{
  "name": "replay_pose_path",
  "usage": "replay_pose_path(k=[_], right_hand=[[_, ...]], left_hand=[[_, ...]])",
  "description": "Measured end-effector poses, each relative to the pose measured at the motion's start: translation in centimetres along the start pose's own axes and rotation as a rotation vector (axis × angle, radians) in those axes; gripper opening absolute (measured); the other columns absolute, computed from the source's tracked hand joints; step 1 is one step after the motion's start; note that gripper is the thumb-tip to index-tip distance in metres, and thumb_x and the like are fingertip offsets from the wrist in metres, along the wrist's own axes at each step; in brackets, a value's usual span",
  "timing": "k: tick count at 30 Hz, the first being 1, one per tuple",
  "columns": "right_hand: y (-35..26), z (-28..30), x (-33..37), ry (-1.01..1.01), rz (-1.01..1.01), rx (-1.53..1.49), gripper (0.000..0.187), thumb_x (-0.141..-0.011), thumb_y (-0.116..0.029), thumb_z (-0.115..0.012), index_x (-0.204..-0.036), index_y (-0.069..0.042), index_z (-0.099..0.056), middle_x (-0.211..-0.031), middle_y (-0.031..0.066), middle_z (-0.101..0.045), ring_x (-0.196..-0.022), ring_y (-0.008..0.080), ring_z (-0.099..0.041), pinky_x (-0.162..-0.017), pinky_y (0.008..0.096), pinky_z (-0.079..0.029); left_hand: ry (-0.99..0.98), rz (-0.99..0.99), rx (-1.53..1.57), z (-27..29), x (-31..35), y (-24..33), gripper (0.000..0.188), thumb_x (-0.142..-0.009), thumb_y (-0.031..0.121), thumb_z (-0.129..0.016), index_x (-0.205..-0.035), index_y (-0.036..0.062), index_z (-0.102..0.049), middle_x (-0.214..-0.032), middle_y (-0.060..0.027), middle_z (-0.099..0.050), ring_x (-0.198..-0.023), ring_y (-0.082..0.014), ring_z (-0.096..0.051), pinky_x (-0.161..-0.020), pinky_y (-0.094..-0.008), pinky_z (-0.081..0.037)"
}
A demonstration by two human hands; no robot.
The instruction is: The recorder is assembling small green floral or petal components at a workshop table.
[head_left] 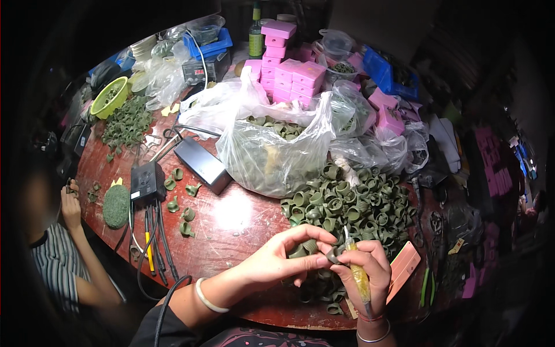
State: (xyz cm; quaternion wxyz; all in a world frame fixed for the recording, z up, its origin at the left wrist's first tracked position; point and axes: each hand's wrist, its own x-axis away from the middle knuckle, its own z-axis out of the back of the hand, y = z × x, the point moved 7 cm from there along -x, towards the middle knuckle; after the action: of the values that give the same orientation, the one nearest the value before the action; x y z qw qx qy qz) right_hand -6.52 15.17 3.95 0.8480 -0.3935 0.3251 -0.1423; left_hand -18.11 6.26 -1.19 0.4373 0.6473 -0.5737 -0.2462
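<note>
My left hand is closed, its thumb and fingertips pinching a dark green ring in front of me. More green rings show beneath its curled fingers; I cannot tell whether they are held too. A pen-shaped tool with a yellow wrapped handle and a thin pale tip stands upright in my right hand. The right fingertips also meet the ring at its right side. Just beyond both hands spreads a heap of similar green rings, part of it hidden under my hands.
A clear plastic bag of green rings stands beyond the heap, before stacked pink boxes. Left are a black power adapter, a black box with cables and another person. Green-handled pliers lie right of an orange strip.
</note>
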Motion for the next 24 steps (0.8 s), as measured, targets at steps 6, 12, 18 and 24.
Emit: replay_pose_path(k=[6,12,18,24], right_hand=[[-0.6,-0.1,0.8,0.02,0.11,0.119,0.027,-0.069,-0.004,-0.082,-0.092,-0.006,-0.069,-0.088,0.0061,-0.052,-0.076,0.0182,-0.055,-0.066,0.0265,-0.045],[-0.8,2.1,-0.2,0.156,0.089,-0.064,0.048,-0.089,-0.044,-0.064,-0.108,0.0,-0.068,-0.088,0.0103,-0.062,-0.074,0.0181,-0.059,-0.064,0.0282,-0.05],[1.5,2.1,0.5,0.17,-0.177,-0.383,0.069,-0.095,-0.06,-0.042,-0.098,0.005,-0.065,-0.083,0.0121,-0.067,-0.074,0.0175,-0.064,-0.069,0.0245,-0.051],[1.7,1.9,-0.1,0.041,0.01,-0.492,0.022,-0.079,-0.013,-0.077,-0.093,0.001,-0.068,-0.083,0.0103,-0.067,-0.072,0.0176,-0.062,-0.066,0.0279,-0.049]], left_hand=[[-0.042,-0.125,-0.2,-0.4,0.6,0.5,0.04,-0.09,0.013,-0.068,-0.127,0.0051,-0.056,-0.109,-0.0035,-0.062,-0.067,-0.0046,-0.056,-0.054,-0.019,-0.045],[-0.001,0.002,0.138,0.0,0.0,0.0,0.034,-0.093,0.017,-0.065,-0.124,0.0035,-0.058,-0.098,-0.0071,-0.067,-0.069,-0.0047,-0.061,-0.051,-0.018,-0.043],[-0.059,0.114,0.232,-0.1,0.4,-0.3,0.034,-0.096,0.02,-0.061,-0.125,0.0039,-0.058,-0.092,-0.008,-0.068,-0.068,-0.0054,-0.06,-0.05,-0.0172,-0.041],[-0.147,0.125,0.22,-0.4,0.3,-0.7,0.034,-0.098,0.024,-0.058,-0.126,0.0059,-0.059,-0.091,-0.0057,-0.067,-0.055,-0.0029,-0.046,-0.05,-0.0158,-0.038]])
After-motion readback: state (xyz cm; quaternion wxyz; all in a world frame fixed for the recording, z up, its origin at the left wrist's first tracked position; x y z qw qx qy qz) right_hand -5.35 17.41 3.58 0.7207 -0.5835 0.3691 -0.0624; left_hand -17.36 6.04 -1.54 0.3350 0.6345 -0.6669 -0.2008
